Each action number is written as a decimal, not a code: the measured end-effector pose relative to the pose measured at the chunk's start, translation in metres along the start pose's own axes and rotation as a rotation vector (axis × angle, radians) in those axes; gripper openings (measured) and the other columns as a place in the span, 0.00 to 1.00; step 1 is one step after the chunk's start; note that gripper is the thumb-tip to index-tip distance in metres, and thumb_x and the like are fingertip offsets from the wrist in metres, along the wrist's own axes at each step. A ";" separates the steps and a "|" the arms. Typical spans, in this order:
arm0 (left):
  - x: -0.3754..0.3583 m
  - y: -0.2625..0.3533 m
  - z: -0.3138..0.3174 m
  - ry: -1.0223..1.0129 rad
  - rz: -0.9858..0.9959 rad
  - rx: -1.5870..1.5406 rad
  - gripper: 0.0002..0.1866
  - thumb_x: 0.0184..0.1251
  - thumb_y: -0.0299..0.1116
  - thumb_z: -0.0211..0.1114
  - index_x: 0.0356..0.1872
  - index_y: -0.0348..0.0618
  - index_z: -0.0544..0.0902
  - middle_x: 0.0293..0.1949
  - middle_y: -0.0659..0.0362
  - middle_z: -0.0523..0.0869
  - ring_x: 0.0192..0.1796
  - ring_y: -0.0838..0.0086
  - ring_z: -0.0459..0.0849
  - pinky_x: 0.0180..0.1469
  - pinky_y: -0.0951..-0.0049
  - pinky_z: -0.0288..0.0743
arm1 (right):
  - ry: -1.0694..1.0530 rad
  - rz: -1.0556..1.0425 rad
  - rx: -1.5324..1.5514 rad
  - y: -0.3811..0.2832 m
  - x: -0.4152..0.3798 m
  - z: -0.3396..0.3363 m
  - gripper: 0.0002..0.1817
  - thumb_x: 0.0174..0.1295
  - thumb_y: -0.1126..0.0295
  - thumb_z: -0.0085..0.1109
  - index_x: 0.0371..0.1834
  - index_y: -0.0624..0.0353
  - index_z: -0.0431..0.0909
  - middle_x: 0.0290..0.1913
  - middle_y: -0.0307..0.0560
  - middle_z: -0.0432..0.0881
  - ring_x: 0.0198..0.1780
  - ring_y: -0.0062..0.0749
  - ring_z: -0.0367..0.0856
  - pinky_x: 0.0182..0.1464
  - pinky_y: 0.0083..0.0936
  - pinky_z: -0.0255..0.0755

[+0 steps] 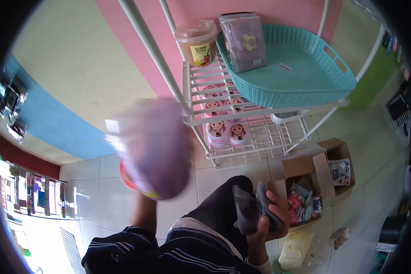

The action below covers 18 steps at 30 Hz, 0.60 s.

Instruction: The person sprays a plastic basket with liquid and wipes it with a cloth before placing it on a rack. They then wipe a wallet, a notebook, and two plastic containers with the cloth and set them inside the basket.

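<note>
My left hand holds up a pale purple, rounded item at the left of the rack. Motion blurs this item, and it hides most of the fingers; a white tag-like patch shows at its side. In my right hand, fingers are wrapped round a dark grey cloth above my leg. Ahead, a turquoise basket sits on the rack's upper shelf, with a purple packet with a flower leaning in it.
The white metal rack carries a lidded tub above and several small face-printed tubs below. On the tiled floor stand an open cardboard box of small goods, another box and a yellowish plastic bag.
</note>
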<state>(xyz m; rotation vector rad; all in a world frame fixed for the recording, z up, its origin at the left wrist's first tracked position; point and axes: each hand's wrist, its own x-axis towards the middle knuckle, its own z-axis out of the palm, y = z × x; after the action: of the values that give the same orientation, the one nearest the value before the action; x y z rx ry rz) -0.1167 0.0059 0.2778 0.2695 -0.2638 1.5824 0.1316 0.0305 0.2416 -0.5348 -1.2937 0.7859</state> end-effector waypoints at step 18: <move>0.107 0.065 0.023 0.187 0.470 1.788 0.31 0.37 0.31 0.71 0.48 0.33 0.71 0.39 0.55 0.80 0.42 0.72 0.79 0.45 0.72 0.75 | 0.035 0.306 0.020 -0.004 -0.014 -0.014 0.12 0.51 0.72 0.52 0.37 0.67 0.71 0.40 0.60 0.78 0.39 0.37 0.75 0.45 0.28 0.69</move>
<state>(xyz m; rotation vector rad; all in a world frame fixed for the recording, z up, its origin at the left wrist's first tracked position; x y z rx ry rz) -0.1848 0.0976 0.3347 1.4681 1.4245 1.8682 0.1447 0.0180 0.2324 -0.7380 -1.1850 1.0361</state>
